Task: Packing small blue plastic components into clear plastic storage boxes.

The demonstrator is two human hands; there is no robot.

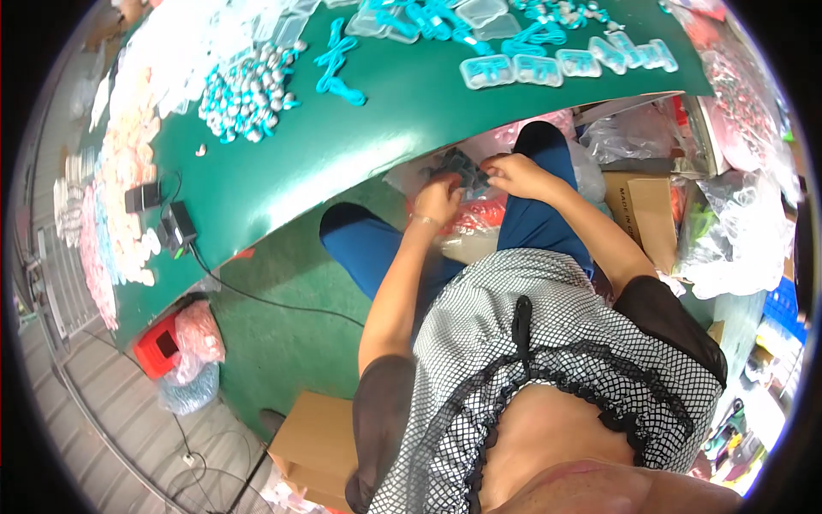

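Between my knees, just below the table's front edge, is a clear plastic bag (pixel 463 166) with dark grey pieces in it, too small to name. My left hand (pixel 437 200) is at its near left side, fingers curled in on the plastic. On the right side my right hand (pixel 516 175) has thumb and fingers drawn together at the bag's edge. The fingertips of both hands are partly hidden. Under and behind my hands lies a bag of red pieces (pixel 479 216).
On the green table (pixel 248 184) lie a heap of teal and grey earbuds (pixel 250 92), coiled teal cables (pixel 341 68) and several clear plastic cases (pixel 537 70). A black adapter (pixel 177 226) trails its cord. Cardboard boxes (pixel 318 441) and plastic bags (pixel 736 223) stand around.
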